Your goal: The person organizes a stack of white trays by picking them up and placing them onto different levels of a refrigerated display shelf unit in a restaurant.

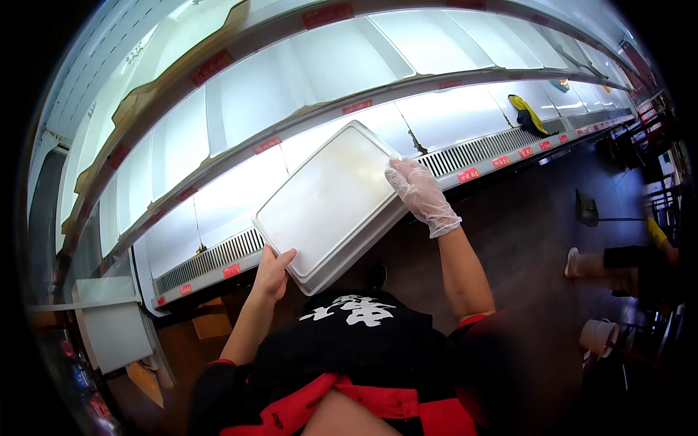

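Note:
A white rectangular plastic tray or lidded tub (332, 191) is held tilted between my two hands, in front of a lit display cabinet. My bare left hand (275, 271) grips its lower left corner, the thumb lying on the upper face. At its upper right side is my right hand (419, 191), in a clear disposable glove, its fingers against the rim and side. Several white bins (349, 54) line the shelf above. Below the tray runs the cabinet's slotted vent ledge (463, 159).
A yellow and black cloth or glove (528, 115) lies on the ledge at the right. On the dark floor are a dustpan (587, 208) and a white bucket (599, 337). Another person (627, 264) is at the far right. A white box (113, 324) stands at the lower left.

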The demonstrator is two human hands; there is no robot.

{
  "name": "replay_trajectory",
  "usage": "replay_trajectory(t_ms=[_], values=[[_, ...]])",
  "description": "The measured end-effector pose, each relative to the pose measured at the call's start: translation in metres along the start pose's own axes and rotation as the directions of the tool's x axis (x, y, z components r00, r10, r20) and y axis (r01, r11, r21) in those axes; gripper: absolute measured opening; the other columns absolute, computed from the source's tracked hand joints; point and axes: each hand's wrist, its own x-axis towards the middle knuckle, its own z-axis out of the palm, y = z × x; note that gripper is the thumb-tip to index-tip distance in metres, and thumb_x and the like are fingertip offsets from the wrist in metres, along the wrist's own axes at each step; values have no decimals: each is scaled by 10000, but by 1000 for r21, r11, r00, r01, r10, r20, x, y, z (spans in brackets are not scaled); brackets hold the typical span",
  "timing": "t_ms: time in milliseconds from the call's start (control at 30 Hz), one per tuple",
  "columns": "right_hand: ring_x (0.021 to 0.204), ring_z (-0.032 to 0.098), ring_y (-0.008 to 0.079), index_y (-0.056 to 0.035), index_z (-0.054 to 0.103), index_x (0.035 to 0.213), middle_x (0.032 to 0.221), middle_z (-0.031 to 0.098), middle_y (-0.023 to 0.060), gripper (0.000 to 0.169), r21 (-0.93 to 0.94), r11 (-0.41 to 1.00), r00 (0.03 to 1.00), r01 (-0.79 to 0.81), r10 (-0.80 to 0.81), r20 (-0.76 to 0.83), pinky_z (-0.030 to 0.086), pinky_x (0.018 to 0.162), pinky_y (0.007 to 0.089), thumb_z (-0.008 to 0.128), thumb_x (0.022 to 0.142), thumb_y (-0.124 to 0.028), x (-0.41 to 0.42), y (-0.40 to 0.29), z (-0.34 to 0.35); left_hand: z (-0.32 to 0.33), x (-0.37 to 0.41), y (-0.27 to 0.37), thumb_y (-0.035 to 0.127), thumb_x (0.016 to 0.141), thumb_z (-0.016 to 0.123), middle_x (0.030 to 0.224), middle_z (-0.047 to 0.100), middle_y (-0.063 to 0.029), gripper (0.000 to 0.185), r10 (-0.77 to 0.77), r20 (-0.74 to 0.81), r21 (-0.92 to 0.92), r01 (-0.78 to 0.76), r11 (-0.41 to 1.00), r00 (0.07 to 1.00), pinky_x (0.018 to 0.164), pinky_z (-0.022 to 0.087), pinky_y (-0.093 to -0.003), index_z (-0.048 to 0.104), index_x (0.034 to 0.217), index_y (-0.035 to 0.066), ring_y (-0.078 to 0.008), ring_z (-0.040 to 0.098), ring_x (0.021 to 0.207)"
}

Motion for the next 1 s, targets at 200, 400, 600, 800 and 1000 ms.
replay_trajectory(t_ms=[200, 400, 600, 800, 1000], values=[[1150, 436, 347, -8, 553, 1185, 1231, 514, 196, 479, 49, 998, 997, 49, -51, 55, 344, 985, 388, 484, 906, -391, 7, 5, -4, -4, 0, 1, 27, 826, 536, 1189, 515, -138, 384, 114, -54, -76, -118, 990, 992, 954, 376, -343, 439, 1194, -27, -224, 492, 1099], [1106, 494, 280, 0, 531, 1209, 1182, 539, 194, 443, 347, 936, 998, -60, 61, 9, 360, 963, 336, 512, 916, -332, 8, 25, 2, -26, 15, -4, 79, 824, 559, 962, 600, -59, 177, -103, -157, -446, 23, 895, 982, 839, 424, -296, 553, 997, 40, -152, 554, 904], [1215, 422, 200, -5, 472, 1279, 1294, 484, 117, 437, 549, 820, 986, -164, 137, 90, 301, 1027, 285, 482, 944, -287, 8, 24, 0, -19, 8, 8, 127, 761, 645, 832, 574, 10, 129, -9, -209, -323, -60, 944, 978, 688, 329, -245, 535, 826, 143, -81, 497, 729], [1228, 410, 179, 12, 434, 1302, 1316, 465, 99, 451, 642, 738, 969, -208, 243, 35, 285, 1043, 279, 446, 959, -280, 10, 28, 1, 31, -40, 67, 30, 794, 648, 1086, 520, -123, 525, 126, -30, -328, -129, 936, 992, 830, 519, -333, 319, 1203, 16, -222, 553, 1029], [1154, 460, 170, 3, 453, 1278, 1249, 505, 88, 449, 760, 621, 935, -190, 351, -53, 350, 982, 280, 464, 949, -303, -4, 18, -2, 72, -42, 81, 4, 809, 580, 1084, 513, -107, 489, 463, 257, -156, -437, 886, 848, 868, 456, -304, 329, 1229, -6, -174, 531, 983]])
